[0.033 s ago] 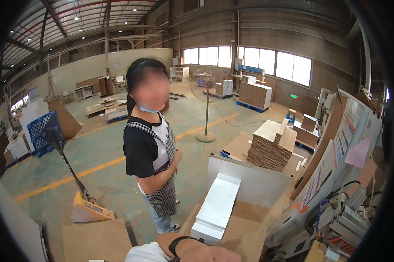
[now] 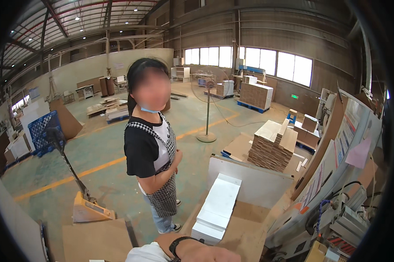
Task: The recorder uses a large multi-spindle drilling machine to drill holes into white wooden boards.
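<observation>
My left hand (image 2: pixel 211 254) reaches in at the lower edge, with a dark band (image 2: pixel 174 248) round its wrist and a white sleeve (image 2: pixel 145 253) on the arm. Its back shows, but the frame cuts off the fingers, so any hold is hidden. Just beyond it lies a stack of white panels (image 2: pixel 219 196), stepped at its near end, on a brown board surface (image 2: pixel 246 225). Behind the panels stands an upright pale board (image 2: pixel 253 180). My right hand is out of view.
A person in a checked apron (image 2: pixel 167 192) stands left of the panels. Further left is a yellow pallet truck (image 2: pixel 92 209). Machinery (image 2: pixel 345 227) lines the right side. A stack of wooden boards (image 2: pixel 270 150) and a standing fan (image 2: pixel 208 109) are beyond.
</observation>
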The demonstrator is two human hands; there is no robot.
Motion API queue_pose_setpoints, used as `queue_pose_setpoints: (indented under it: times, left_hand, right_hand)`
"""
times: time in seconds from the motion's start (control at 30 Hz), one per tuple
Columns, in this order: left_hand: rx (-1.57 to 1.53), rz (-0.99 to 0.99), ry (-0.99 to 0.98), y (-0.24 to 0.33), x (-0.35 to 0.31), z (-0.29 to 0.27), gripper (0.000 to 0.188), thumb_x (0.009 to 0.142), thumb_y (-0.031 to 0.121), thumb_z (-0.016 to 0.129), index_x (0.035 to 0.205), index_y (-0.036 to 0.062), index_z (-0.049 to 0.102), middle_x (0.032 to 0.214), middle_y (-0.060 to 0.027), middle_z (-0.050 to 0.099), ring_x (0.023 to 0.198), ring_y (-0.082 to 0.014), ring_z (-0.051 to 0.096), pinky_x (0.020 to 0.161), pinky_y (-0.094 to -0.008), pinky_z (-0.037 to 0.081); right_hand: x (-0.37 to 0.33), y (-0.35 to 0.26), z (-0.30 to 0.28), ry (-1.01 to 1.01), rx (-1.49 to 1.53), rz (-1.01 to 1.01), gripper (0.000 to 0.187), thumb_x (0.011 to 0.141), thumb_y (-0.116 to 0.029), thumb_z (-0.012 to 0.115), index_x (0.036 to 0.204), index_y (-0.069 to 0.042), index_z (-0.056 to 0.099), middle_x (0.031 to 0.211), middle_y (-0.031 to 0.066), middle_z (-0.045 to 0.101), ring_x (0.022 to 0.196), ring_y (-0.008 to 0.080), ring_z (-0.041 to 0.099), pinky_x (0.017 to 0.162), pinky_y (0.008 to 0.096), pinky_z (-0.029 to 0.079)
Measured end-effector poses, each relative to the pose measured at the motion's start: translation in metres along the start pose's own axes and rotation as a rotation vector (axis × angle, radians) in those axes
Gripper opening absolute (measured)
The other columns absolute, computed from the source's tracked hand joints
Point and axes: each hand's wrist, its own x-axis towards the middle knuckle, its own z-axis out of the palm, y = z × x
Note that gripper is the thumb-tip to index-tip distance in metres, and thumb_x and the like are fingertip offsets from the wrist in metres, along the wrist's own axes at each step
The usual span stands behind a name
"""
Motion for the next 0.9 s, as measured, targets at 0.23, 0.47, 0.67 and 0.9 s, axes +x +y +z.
queue_pose_setpoints:
  times: [0.23,0.47,0.67,0.9]
  left_hand:
    - [-0.020,0.013,0.090,-0.008,-0.013,0.007,0.034,0.085,0.024,0.053,0.103,-0.0048,0.050,0.064,-0.0099,0.055,0.050,-0.0212,0.053,0.045,-0.0298,0.042]
    - [0.042,-0.027,0.125,-0.007,-0.017,0.008,0.037,0.087,0.029,0.049,0.106,-0.0035,0.050,0.061,-0.0086,0.053,0.047,-0.0195,0.051,0.044,-0.0287,0.042]
    - [0.148,-0.027,0.068,0.007,0.011,0.007,0.036,0.087,0.031,0.048,0.098,-0.0034,0.052,0.057,-0.0075,0.050,0.045,-0.0196,0.049,0.044,-0.0282,0.042]
    - [0.181,0.022,0.110,0.000,0.000,0.016,0.033,0.087,0.029,0.049,0.080,-0.0026,0.056,0.055,-0.0075,0.047,0.046,-0.0209,0.050,0.045,-0.0278,0.043]
  right_hand:
    - [0.002,0.000,0.007,-0.002,0.016,0.005,0.030,0.071,-0.022,0.058,0.089,0.001,0.054,0.081,0.0202,0.055,0.078,0.0388,0.049,0.071,0.0466,0.037]
    - [0.000,0.004,0.009,-0.007,0.013,0.006,0.031,0.071,-0.023,0.057,0.090,0.001,0.054,0.082,0.0202,0.055,0.078,0.0388,0.049,0.071,0.0466,0.037]
    - [0.004,0.006,0.006,-0.011,0.008,-0.008,0.032,0.071,-0.023,0.057,0.091,0.001,0.054,0.083,0.0203,0.055,0.079,0.0389,0.049,0.071,0.0465,0.037]
    - [0.006,0.004,0.005,-0.009,0.003,-0.012,0.033,0.071,-0.023,0.057,0.093,0.001,0.054,0.083,0.0203,0.055,0.079,0.0389,0.049,0.072,0.0465,0.037]
